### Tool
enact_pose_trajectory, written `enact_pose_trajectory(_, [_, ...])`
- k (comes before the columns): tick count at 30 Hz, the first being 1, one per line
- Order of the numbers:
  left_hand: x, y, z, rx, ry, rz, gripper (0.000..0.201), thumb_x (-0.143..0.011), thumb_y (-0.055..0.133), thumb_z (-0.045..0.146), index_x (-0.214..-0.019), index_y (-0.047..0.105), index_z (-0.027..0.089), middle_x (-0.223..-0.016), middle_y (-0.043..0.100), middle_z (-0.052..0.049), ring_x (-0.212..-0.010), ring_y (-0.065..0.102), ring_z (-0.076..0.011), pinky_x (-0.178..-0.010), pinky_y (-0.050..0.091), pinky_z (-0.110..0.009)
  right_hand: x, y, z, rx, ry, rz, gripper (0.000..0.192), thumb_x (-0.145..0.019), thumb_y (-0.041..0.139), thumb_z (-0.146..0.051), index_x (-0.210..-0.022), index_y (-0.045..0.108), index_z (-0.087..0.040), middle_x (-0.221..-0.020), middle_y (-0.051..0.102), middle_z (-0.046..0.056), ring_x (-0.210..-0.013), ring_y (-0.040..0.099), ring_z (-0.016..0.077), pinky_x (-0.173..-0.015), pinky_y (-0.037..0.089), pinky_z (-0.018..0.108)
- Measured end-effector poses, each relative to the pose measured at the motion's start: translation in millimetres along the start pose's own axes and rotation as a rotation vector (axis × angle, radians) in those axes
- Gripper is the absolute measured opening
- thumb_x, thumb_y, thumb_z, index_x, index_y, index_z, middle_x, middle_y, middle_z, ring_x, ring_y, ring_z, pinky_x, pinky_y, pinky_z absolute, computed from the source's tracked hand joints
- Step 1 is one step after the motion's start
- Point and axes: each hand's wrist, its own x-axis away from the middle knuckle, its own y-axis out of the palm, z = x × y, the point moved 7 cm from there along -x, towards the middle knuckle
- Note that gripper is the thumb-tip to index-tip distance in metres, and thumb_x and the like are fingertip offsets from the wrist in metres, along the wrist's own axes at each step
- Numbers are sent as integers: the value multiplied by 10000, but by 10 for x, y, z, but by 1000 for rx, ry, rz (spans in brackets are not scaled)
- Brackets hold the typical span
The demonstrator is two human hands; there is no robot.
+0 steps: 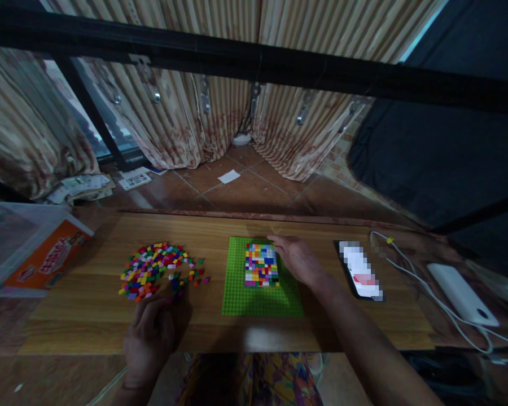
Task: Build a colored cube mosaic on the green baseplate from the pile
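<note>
A patch of small multicoloured toy bricks (261, 266) is built on a green baseplate (237, 304). My right hand (297, 258) reaches over the plate's right side, fingers stretched toward the patch's far right corner; its fingertips are at or very near the bricks there. Left of the plate lies a loose heap of small bricks (156, 268) in many colours, with some strays on its right. My left hand (150, 330) rests at the heap's near edge, fingers curled in and closed. Whatever its fingertips pinch, if anything, is hidden.
The wooden table (97, 327) carries a smartphone (361, 270) on the right. Beyond it lie a white cable (421, 287) and a white power bank (463, 294). A clear plastic box (38, 211) with an orange label stands far left. A dark metal bar (220, 48) crosses above.
</note>
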Motion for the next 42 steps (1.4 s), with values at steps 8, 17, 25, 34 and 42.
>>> enact_pose_trajectory(8, [-29, -30, 44, -11, 1, 13, 121, -880, 488, 201, -886, 604, 167, -958, 634, -72, -888, 640, -177, -720, 514, -258, -53, -2, -25, 36, -87, -89, 385, -922, 480, -163, -1285, 599, -210, -943, 720, 75, -845, 648, 194, -804, 487, 328])
enact_pose_trajectory(17, [-18, -8, 13, 0, -14, -7, 130, -882, 478, 210, -891, 603, 175, -958, 644, -74, -903, 645, -187, -727, 522, -275, -171, 33, -84, 130, -160, -246, 522, -874, 403, -54, -1336, 554, -243, -847, 678, 61, -740, 585, 170, -700, 416, 280])
enact_pose_trajectory(25, [-11, -7, 10, -27, -23, 2, 142, -879, 472, 216, -899, 608, 182, -984, 644, -74, -872, 648, -175, -692, 519, -262, -203, 21, -173, 210, -150, -303, 507, -858, 415, -27, -1305, 564, -216, -912, 713, 77, -854, 629, 196, -784, 439, 292])
enact_pose_trajectory(34, [-11, -19, 12, 14, -61, -3, 127, -868, 482, 208, -891, 606, 189, -951, 647, -70, -924, 647, -188, -721, 523, -266, 244, -188, -142, 10, 41, 50, 424, -917, 445, -149, -1327, 547, -187, -1179, 679, 121, -1070, 640, 243, -936, 505, 420])
enact_pose_trajectory(42, [-15, -3, 7, 7, -50, -15, 140, -875, 472, 195, -891, 611, 184, -947, 644, -70, -896, 645, -177, -704, 513, -256, 737, 388, -933, -2, -91, 64, 688, -860, 606, -264, -1486, 332, -183, -1534, 367, 130, -1439, 290, 283, -1151, 297, 539])
